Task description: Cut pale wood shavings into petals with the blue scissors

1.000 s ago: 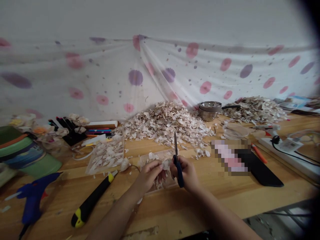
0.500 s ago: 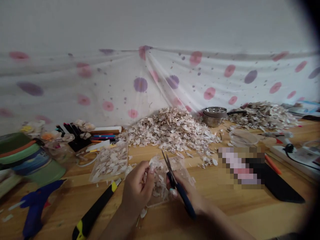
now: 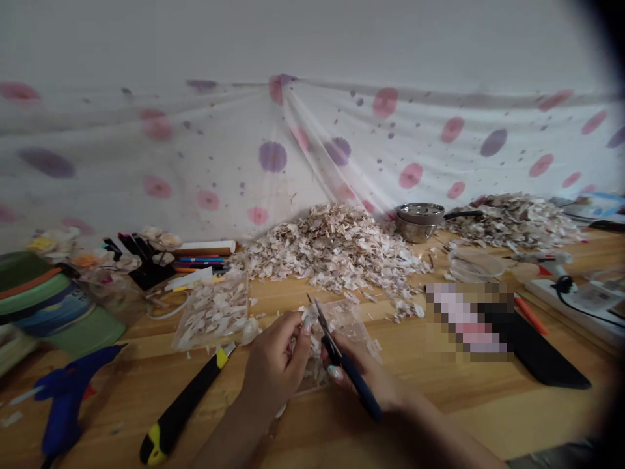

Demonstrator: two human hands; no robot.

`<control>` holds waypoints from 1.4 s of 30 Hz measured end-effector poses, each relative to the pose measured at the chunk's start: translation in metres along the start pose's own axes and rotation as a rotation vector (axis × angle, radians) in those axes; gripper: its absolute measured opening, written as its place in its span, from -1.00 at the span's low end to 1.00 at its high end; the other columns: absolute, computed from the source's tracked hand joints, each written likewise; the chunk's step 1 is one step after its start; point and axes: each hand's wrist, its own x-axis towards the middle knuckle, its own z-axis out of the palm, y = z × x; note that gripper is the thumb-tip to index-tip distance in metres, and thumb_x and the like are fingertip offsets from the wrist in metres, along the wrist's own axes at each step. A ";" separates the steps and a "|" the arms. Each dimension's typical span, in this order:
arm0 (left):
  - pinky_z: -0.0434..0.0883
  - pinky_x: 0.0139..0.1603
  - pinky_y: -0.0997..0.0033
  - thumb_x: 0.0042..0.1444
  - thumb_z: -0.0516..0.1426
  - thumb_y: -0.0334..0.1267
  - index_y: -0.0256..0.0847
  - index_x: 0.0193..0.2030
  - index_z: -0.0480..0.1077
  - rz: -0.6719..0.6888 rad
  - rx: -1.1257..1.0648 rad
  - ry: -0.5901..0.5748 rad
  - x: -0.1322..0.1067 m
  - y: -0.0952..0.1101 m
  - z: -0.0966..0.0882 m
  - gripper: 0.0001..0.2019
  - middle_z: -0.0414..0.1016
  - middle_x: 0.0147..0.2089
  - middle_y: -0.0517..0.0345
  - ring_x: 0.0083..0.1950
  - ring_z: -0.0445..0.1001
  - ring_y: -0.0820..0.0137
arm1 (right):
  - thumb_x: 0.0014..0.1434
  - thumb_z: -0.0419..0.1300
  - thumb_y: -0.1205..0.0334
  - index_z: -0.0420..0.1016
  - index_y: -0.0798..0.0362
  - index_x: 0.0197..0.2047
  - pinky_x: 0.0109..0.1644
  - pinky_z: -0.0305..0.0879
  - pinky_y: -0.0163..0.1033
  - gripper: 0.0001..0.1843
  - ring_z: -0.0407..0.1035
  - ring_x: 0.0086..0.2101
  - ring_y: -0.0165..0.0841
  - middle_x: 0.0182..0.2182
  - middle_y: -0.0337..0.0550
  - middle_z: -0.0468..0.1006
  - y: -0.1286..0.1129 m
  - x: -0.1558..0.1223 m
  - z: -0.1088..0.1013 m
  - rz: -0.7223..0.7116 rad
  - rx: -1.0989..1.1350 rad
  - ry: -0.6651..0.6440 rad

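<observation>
Left hand: The left hand [image 3: 276, 355], lower centre of the frame, had its thumb and fingers drawn together on a pale flake [image 3: 305, 312]; I saw little of that piece, the fingertips covering most of it.
Right hand: The right hand [image 3: 364, 374], just right of centre, was closed around dark-handled scissors [image 3: 359, 387]. Part of the handles lay out of sight among the fingers.
Blades: Slightly parted, tips pointing up and left, beside the left fingertips. I could not tell whether they touched the flake.
Tray under the hands: A clear shallow tray [image 3: 359, 319] with loose flakes in it; its left part was hidden by the hand.
Flake stock: A large heap [image 3: 336, 244] stood at mid-frame, a second pile [image 3: 517, 221] at the right, and a filled box [image 3: 247, 299] left of the hands.
Tools, lower left: A black-and-yellow cutter [image 3: 188, 404] lay on the table [image 3: 424, 423]; the blue glue gun [image 3: 68, 394] had its cord cut off by the bottom edge.
Left margin: The green container [image 3: 88, 332] was cropped by the frame.
Right side: A pixelated patch [image 3: 469, 319] could not be read; it covered part of a black flat object [image 3: 551, 355].
</observation>
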 end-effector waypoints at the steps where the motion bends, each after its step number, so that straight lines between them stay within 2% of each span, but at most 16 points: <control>1: 0.26 -0.42 0.51 0.19 0.01 -0.23 -0.19 -0.36 0.38 -0.009 -0.016 -0.016 0.000 0.000 0.000 -0.82 0.38 -0.50 0.24 -0.48 0.35 0.46 | 0.13 0.09 -0.24 0.24 0.02 -0.21 -0.18 0.22 -0.17 -0.53 0.19 -0.31 -0.31 -0.32 -0.17 0.27 -0.001 0.000 0.000 0.004 -0.002 0.000; 7: 0.32 -0.43 0.51 0.20 0.01 -0.20 -0.20 -0.31 0.41 -0.053 -0.087 -0.074 -0.001 -0.007 0.003 -0.80 0.50 -0.42 0.17 -0.44 0.45 0.44 | 0.14 0.08 -0.25 0.25 0.03 -0.20 -0.20 0.21 -0.18 -0.52 0.17 -0.33 -0.34 -0.34 -0.19 0.25 0.001 0.000 0.000 -0.020 0.041 0.003; 19: 0.32 -0.41 0.50 0.21 0.01 -0.15 -0.20 -0.31 0.42 -0.090 -0.105 -0.046 -0.004 -0.002 0.007 -0.77 0.48 -0.44 0.18 -0.45 0.43 0.45 | 0.13 0.09 -0.26 0.27 0.04 -0.18 -0.22 0.20 -0.20 -0.50 0.16 -0.36 -0.36 -0.35 -0.20 0.26 0.003 -0.001 -0.001 -0.020 0.055 0.017; 24: 0.34 -0.41 0.49 0.22 -0.01 -0.16 -0.21 -0.29 0.40 -0.085 -0.081 -0.090 -0.003 -0.005 0.004 -0.77 0.48 -0.45 0.17 -0.44 0.44 0.43 | 0.14 0.05 -0.29 0.26 0.03 -0.20 -0.18 0.24 -0.16 -0.49 0.19 -0.30 -0.31 -0.32 -0.16 0.28 -0.002 0.000 -0.001 -0.032 0.011 0.015; 28: 0.34 -0.44 0.49 0.23 -0.02 -0.15 -0.21 -0.28 0.39 -0.082 -0.091 -0.110 -0.001 -0.006 0.003 -0.76 0.45 -0.48 0.19 -0.45 0.44 0.42 | 0.15 0.04 -0.29 0.26 0.03 -0.20 -0.19 0.24 -0.16 -0.49 0.18 -0.34 -0.33 -0.35 -0.19 0.27 -0.003 0.000 -0.001 -0.033 0.014 0.011; 36: 0.32 -0.41 0.49 0.22 0.00 -0.15 -0.21 -0.31 0.40 -0.104 -0.110 -0.059 -0.005 -0.002 0.007 -0.77 0.46 -0.46 0.18 -0.44 0.42 0.44 | 0.13 0.05 -0.31 0.26 0.04 -0.21 -0.21 0.20 -0.19 -0.47 0.15 -0.36 -0.34 -0.37 -0.19 0.25 -0.002 0.000 -0.001 -0.009 0.029 0.014; 42: 0.33 -0.43 0.50 0.22 -0.01 -0.15 -0.21 -0.32 0.39 -0.091 -0.115 -0.105 -0.003 -0.004 0.005 -0.77 0.46 -0.47 0.18 -0.44 0.44 0.43 | 0.10 0.08 -0.32 0.27 0.06 -0.21 -0.28 0.14 -0.25 -0.44 0.10 -0.41 -0.39 -0.40 -0.23 0.22 0.003 0.000 -0.001 0.015 0.090 0.013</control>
